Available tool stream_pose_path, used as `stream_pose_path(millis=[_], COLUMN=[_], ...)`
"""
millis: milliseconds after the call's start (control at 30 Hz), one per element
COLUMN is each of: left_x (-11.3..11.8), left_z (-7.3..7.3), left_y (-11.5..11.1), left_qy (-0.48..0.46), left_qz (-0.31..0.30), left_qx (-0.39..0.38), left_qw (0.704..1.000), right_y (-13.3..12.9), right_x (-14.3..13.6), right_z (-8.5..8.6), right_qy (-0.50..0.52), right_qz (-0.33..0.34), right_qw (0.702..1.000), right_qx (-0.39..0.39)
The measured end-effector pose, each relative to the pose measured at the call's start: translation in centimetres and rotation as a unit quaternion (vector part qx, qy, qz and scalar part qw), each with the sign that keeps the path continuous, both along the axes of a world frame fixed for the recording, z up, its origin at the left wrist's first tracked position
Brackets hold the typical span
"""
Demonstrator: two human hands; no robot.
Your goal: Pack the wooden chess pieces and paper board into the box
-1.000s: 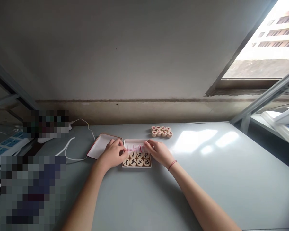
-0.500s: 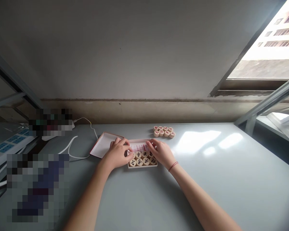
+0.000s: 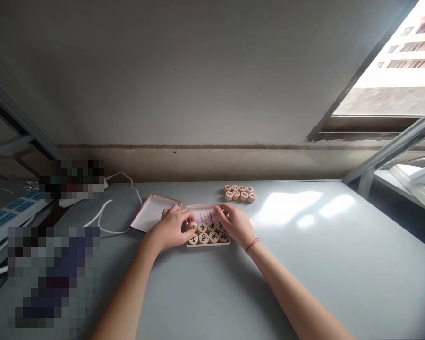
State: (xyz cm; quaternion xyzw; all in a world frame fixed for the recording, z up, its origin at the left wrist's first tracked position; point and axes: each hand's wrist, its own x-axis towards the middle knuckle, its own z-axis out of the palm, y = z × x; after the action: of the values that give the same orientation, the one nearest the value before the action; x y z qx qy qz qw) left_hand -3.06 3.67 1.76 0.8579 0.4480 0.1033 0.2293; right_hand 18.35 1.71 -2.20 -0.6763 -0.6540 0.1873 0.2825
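Observation:
Round wooden Chinese chess pieces (image 3: 203,238) with black characters lie in two rows in the near part of a shallow white box (image 3: 201,207). My left hand (image 3: 172,227) is at the box's left side, its thumb and fingers closed around the leftmost piece (image 3: 192,226) of the farther row. Over the right side of the box, my right hand (image 3: 236,224) has its fingers bent and the thumb apart from the index finger, with nothing visible between them. It partly covers the right end piece (image 3: 220,226) of that row. Pink-lined paper (image 3: 205,217) shows in the far part.
Chinese chess pieces with red characters (image 3: 236,194) stand in two rows behind the box. An open box lid (image 3: 152,211) lies at the left, near a white cable (image 3: 104,215). Power strips (image 3: 12,208) are at the far left. Sunlight falls on the grey table (image 3: 304,264).
My left thumb and fingers have shifted slightly, so more of the leftmost piece shows between them. My right hand stays nearly still. The whole view has drifted a little.

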Motion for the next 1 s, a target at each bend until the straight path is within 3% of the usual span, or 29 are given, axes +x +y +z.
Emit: stream_pose_path(millis=[100,167,233,300,367,467,600,700,800,900,1000], left_x=[0.2,0.7,1.7,2.7,3.5,4.0,3.7,3.4,3.5,3.8,4.3], left_z=[-0.1,-0.2,-0.6,-1.0,-1.4,-1.8,-2.2,-2.7,-3.0,-3.0,-2.7], left_y=[0.2,0.1,-0.2,-0.5,-0.8,-0.7,-0.2,0.1,0.0,-0.5,-1.3], left_qy=[-0.079,-0.162,-0.251,-0.331,-0.394,-0.469,-0.514,-0.501,-0.466,-0.4,-0.296], left_qz=[0.034,0.08,0.121,0.125,0.137,0.207,0.242,0.254,0.264,0.22,0.14], left_qx=[0.029,0.013,-0.042,-0.122,-0.177,-0.179,-0.165,-0.16,-0.149,-0.077,0.07], left_qw=[0.996,0.983,0.959,0.927,0.891,0.84,0.806,0.812,0.832,0.886,0.942], right_y=[-0.3,-0.6,-1.0,-1.2,-1.1,-0.5,0.6,1.1,1.2,0.6,-0.6], right_x=[0.0,-0.4,-1.0,-1.4,-1.4,0.0,2.9,4.4,4.5,3.2,0.8], right_z=[0.6,0.8,0.9,1.0,1.0,1.1,0.3,-0.5,-0.5,0.7,2.3], right_qy=[0.033,0.024,-0.008,-0.03,-0.033,-0.014,-0.035,-0.071,-0.08,-0.009,0.102], right_qz=[0.025,0.089,0.147,0.156,0.138,0.079,-0.042,-0.033,-0.019,-0.007,0.077], right_qw=[0.995,0.984,0.968,0.96,0.957,0.967,0.99,0.996,0.996,0.998,0.987], right_qx=[0.085,0.154,0.201,0.232,0.251,0.242,0.127,0.033,0.017,0.068,0.094])
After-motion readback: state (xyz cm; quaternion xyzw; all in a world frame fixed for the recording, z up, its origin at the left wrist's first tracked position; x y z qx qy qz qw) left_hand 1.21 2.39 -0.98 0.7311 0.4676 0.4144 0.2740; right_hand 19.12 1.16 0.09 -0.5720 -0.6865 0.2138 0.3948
